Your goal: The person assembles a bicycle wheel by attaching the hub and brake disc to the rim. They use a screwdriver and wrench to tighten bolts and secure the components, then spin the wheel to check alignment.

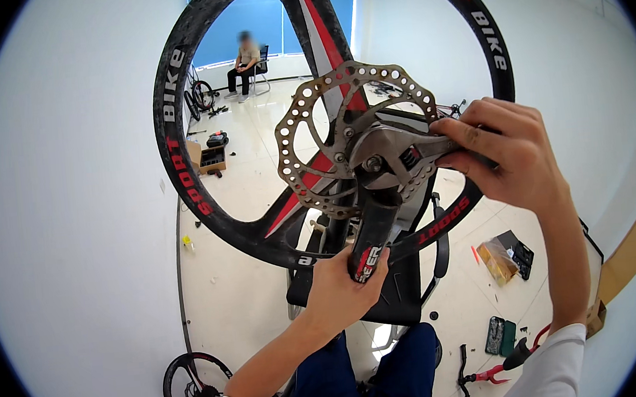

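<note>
A black spoked bicycle wheel (pixel 175 147) with red and white trim stands upright before me, its drilled disc brake rotor (pixel 302 98) facing me. My right hand (pixel 506 148) is closed around the handle of an adjustable wrench (pixel 419 149). The wrench's jaws sit around the axle nut (pixel 372 163) at the hub, by the lower end of the fork. My left hand (pixel 345 291) wraps round the black fork leg (pixel 376 227) just below the hub. Part of the fork is hidden behind the rotor and wheel.
A black chair (pixel 395 297) stands beneath the wheel. Another wheel (pixel 170 393) leans at lower left. On the floor at right lie an open tool case (pixel 519 253), a green case (pixel 507 337) and a red bicycle part (pixel 492 374). A person (pixel 247 57) sits far back, near an open box (pixel 212 160).
</note>
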Demonstrator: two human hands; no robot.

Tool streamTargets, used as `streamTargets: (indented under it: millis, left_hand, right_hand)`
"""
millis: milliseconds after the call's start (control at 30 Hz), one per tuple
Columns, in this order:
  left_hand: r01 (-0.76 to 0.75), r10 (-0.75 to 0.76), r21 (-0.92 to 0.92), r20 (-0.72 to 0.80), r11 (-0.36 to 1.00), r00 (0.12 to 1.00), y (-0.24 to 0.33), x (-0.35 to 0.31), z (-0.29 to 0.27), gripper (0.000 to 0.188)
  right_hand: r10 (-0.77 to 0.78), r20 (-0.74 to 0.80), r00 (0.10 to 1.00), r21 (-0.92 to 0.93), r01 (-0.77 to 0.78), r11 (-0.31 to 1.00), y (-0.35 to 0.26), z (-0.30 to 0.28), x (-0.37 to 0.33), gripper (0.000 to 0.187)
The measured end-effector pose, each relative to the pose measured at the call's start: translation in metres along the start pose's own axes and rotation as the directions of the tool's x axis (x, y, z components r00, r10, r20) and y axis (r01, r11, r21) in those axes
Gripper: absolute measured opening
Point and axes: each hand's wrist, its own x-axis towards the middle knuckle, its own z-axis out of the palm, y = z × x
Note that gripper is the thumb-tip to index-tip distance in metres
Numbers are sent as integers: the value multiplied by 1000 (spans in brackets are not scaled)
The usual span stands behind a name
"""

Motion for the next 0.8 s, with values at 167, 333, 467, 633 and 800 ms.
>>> streamTargets:
  millis: [167,333,467,633,800]
  left_hand:
    - [23,-24,25,36,999,999,-1,7,-2,27]
    - [42,-43,37,22,998,999,5,12,2,27]
    - [21,-21,24,20,1000,1000,-2,10,3,25]
    - [2,-2,3,27,1000,1000,-5,7,4,25]
    - [5,-5,11,6,1000,1000,-3,9,4,29]
  right_hand:
    - [71,159,985,-83,-58,995,-12,-2,-8,33]
    - [260,92,961,3,-262,965,-29,14,-20,28]
    - [415,168,894,241,-446,862,-34,20,-25,21]
    - [426,458,780,403,-609,683,-26,7,-10,21]
    - [396,599,696,585,-718,378,-25,-1,-2,22]
